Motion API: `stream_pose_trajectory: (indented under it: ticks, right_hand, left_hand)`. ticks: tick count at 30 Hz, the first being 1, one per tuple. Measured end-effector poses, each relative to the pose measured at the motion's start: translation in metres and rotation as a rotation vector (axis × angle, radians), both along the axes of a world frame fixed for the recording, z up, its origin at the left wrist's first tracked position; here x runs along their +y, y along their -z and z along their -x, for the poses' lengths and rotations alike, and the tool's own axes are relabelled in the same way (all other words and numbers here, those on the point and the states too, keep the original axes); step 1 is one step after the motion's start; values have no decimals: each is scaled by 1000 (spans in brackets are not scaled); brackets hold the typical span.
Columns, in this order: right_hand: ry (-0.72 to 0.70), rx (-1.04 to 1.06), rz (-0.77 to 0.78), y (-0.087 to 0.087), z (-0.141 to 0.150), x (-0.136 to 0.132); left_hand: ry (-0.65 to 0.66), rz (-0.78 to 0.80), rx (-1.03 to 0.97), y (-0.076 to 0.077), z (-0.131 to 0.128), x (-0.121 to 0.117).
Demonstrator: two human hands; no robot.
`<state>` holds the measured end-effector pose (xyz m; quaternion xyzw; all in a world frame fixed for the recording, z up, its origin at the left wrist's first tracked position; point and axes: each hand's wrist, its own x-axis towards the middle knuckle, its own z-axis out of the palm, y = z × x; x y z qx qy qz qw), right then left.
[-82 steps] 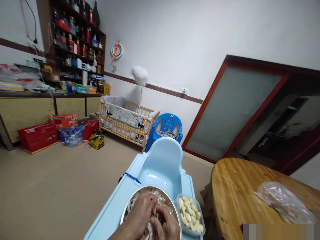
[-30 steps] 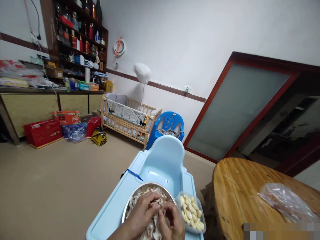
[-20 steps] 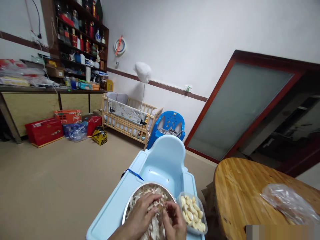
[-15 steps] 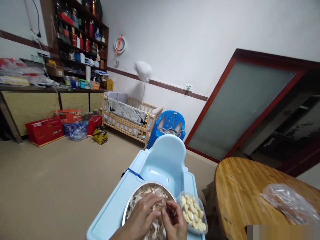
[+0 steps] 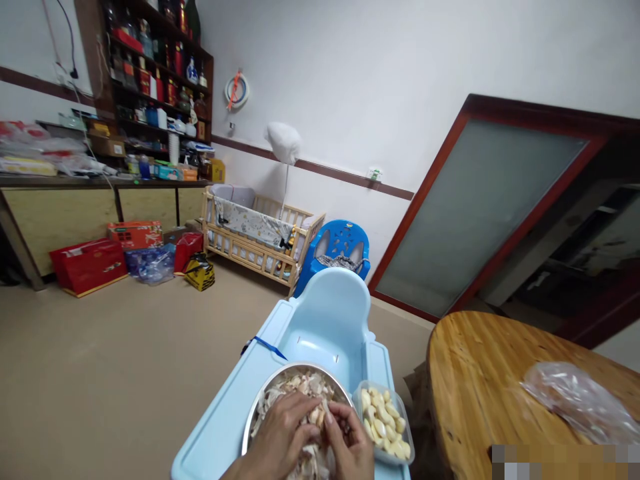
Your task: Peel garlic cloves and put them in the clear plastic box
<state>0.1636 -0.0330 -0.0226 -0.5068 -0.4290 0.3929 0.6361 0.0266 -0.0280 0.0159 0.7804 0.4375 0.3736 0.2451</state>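
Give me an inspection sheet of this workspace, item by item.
Surface: light-blue plastic high-chair tray.
Job's things: steel bowl of pale garlic skins; peeled garlic cloves in a clear plastic tub beside it.
Clutter: plastic bag on a round wooden table.
Hands: left hand and right hand both in the bowl among the skins.
Cables: thin black cable on the far wall; nothing seen near the hands.
Surroundings: wooden crib, blue plastic chair, bottle shelves, red boxes on the floor.

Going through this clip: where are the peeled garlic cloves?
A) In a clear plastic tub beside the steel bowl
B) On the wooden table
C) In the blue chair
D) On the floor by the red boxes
A: the peeled garlic cloves lie in the clear plastic tub, right beside the steel bowl.
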Motion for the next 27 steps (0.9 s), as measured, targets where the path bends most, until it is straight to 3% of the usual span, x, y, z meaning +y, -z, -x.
stream_pose_trajectory:
  ticks: [5,10,15,19,27]
  right_hand:
    - [15,-242,-160,3,-8,-1]
    - [-177,-401,-239,0,-16,-2]
    - [-65,-242,-198,-2,-7,-3]
    - [29,-94,-107,0,-8,-2]
    - [210,174,-38,4,-14,2]
  left_hand:
    - [-60,-16,-43,2,2,2]
    - [-40,-1,-56,3,2,1]
    - [-17,0,-35,6,1,1]
    - [21,-90,11,13,3,0]
    - [96,-402,275,49,-8,-8]
